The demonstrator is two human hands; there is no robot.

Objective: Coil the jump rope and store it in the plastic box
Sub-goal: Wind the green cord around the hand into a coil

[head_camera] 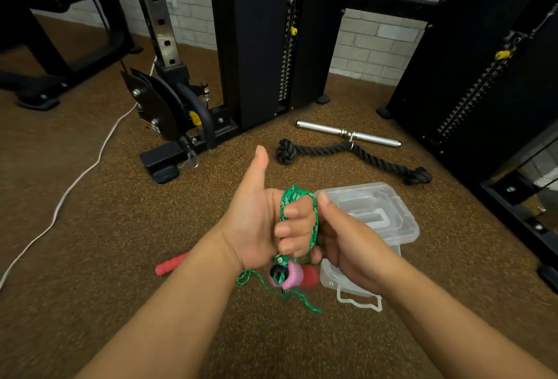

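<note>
A green braided jump rope [314, 221] is looped around the fingers of my left hand [259, 221], whose thumb points up. One pink-and-red handle [297, 278] with a black end cap hangs just below that hand. Loose green cord trails beneath it. My right hand [347, 236] pinches the rope at the right side of the coil. The other red handle [172, 263] lies on the floor, partly hidden behind my left forearm. The clear plastic box [377, 215] with its lid sits on the floor right behind my right hand.
A black triceps rope [356, 152] and a chrome bar [347, 133] lie on the brown speckled floor beyond the box. Black cable-machine towers [256, 40] stand at the back and right. A white cable [75, 182] runs across the floor at left.
</note>
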